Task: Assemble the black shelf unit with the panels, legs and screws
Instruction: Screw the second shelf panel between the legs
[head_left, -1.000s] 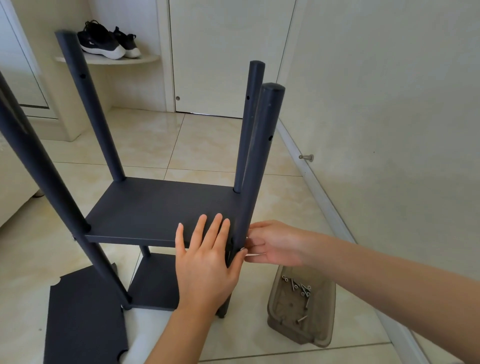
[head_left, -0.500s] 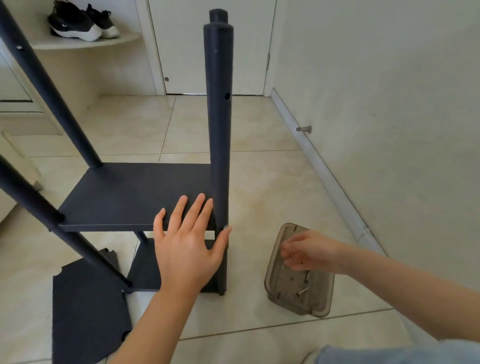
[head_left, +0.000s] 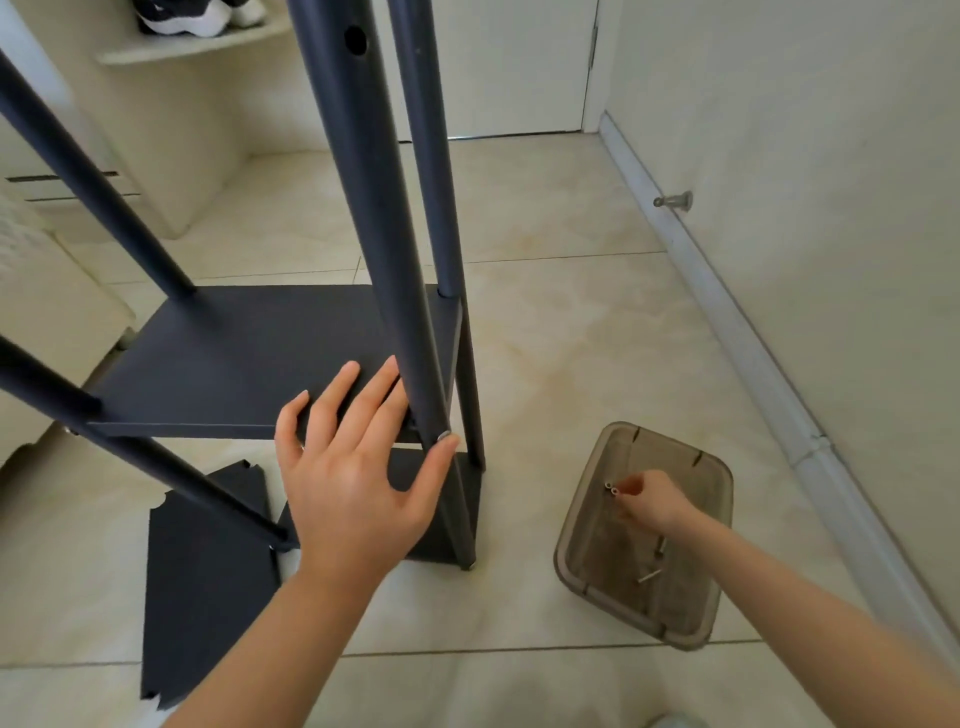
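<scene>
I judge the shelf unit (head_left: 405, 322) about half built. Four legs (head_left: 374, 182) stand and two panels (head_left: 234, 364) are mounted. One loose panel (head_left: 202, 587) lies on the floor left of the left hand (head_left: 353, 483). That hand rests flat, fingers spread, on the upper one's corner. The right hand (head_left: 652, 501), inside the tray (head_left: 723, 519), pinches what look like two screws (head_left: 612, 488). Two more show near its wrist.

4 legs (head_left: 384, 234), 3 panels (head_left: 249, 353), 1 tray (head_left: 685, 605)
</scene>
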